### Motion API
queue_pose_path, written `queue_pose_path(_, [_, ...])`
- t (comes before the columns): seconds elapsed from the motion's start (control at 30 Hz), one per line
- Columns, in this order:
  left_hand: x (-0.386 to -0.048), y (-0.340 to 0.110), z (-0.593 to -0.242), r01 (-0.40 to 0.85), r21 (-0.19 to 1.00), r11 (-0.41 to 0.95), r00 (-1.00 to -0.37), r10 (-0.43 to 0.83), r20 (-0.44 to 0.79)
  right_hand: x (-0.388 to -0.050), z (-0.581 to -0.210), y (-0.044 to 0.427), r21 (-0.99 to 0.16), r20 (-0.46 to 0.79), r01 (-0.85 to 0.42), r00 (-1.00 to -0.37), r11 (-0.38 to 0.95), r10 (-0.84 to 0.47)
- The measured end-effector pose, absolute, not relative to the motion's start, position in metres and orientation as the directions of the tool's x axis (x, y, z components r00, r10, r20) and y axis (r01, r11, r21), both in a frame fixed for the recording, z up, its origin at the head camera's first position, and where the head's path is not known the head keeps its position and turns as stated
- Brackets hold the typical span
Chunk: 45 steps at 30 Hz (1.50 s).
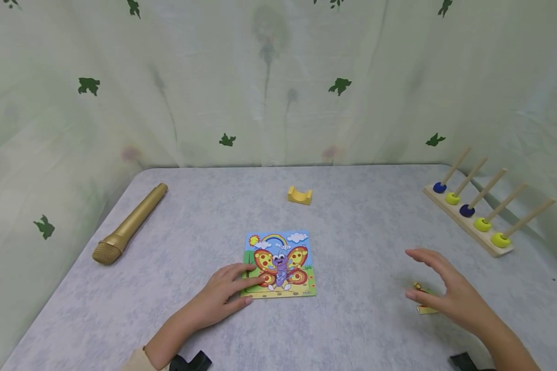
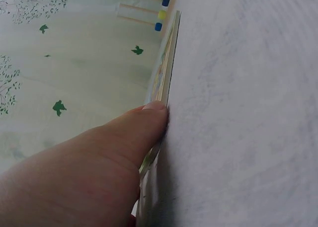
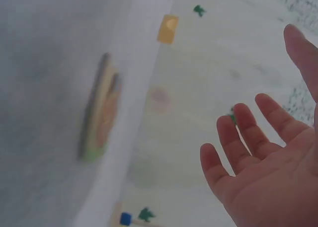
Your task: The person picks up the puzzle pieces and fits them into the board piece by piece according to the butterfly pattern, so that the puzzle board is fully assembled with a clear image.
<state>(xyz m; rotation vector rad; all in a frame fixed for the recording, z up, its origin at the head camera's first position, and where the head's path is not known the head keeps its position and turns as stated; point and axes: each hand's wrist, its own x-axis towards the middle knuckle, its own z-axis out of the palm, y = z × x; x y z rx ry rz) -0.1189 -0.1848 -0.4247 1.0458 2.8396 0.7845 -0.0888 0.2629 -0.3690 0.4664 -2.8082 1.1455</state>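
A square butterfly picture puzzle [image 1: 282, 265] lies flat on the table. My left hand [image 1: 223, 293] rests at its lower left, with fairly straight fingers on the picture. Seen in the left wrist view, the thumb [image 2: 144, 125] touches the edge of the puzzle board [image 2: 172, 58]. To the right, my right hand [image 1: 455, 293] hovers with thumb and fingers spread and nothing between them. Partly hidden below it is a small coloured wooden piece [image 1: 427, 310]; the right wrist view shows this piece [image 3: 102, 110] blurred and apart from the fingers.
A gold microphone [image 1: 130, 226] lies at the left. At the back stands a yellow curved block [image 1: 299, 196]. A wooden peg rack [image 1: 464, 221] with blue and yellow beads is at the right. Behind the table hangs a pale curtain [image 1: 190, 103] with green leaf prints.
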Motion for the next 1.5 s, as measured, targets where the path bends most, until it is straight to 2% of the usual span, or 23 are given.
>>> queue_pose_path(0.17, [-0.119, -0.185, -0.424, 0.6, 0.463, 0.652, -0.778, 0.611, 0.147, -0.084, -0.379, 0.277, -0.667, 0.129, -0.235, -0.971, 0.707, -0.201])
queue_pose_path(0.43, [-0.119, -0.186, -0.424, 0.591, 0.47, 0.656, -0.781, 0.611, 0.13, -0.083, -0.396, 0.296, -0.647, 0.128, -0.254, -0.966, 0.718, -0.227])
queue_pose_path(0.53, [-0.119, -0.186, -0.425, 0.587, 0.473, 0.657, -0.783, 0.61, 0.124, -0.084, -0.403, 0.302, -0.653, 0.08, -0.223, -0.971, 0.724, -0.227])
queue_pose_path(0.67, [-0.119, -0.186, -0.426, 0.582, 0.475, 0.66, -0.785, 0.608, 0.118, -0.087, -0.41, 0.309, -0.651, -0.044, -0.142, -0.974, 0.746, -0.224])
queue_pose_path(0.77, [-0.119, -0.186, -0.425, 0.579, 0.475, 0.663, -0.787, 0.606, 0.113, -0.088, -0.414, 0.311, -0.646, -0.081, -0.142, -0.964, 0.75, -0.253])
queue_pose_path(1.03, [-0.118, -0.186, -0.425, 0.583, 0.468, 0.664, -0.788, 0.603, 0.125, -0.089, -0.42, 0.314, -0.617, 0.044, -0.294, -0.939, 0.73, -0.341])
queue_pose_path(1.27, [-0.118, -0.185, -0.425, 0.579, 0.469, 0.666, -0.79, 0.6, 0.125, -0.09, -0.413, 0.305, -0.561, -0.084, -0.199, -0.952, 0.803, -0.294])
queue_pose_path(1.5, [-0.118, -0.185, -0.425, 0.578, 0.472, 0.665, -0.791, 0.599, 0.125, -0.09, -0.41, 0.3, -0.549, -0.066, -0.21, -0.954, 0.809, -0.293])
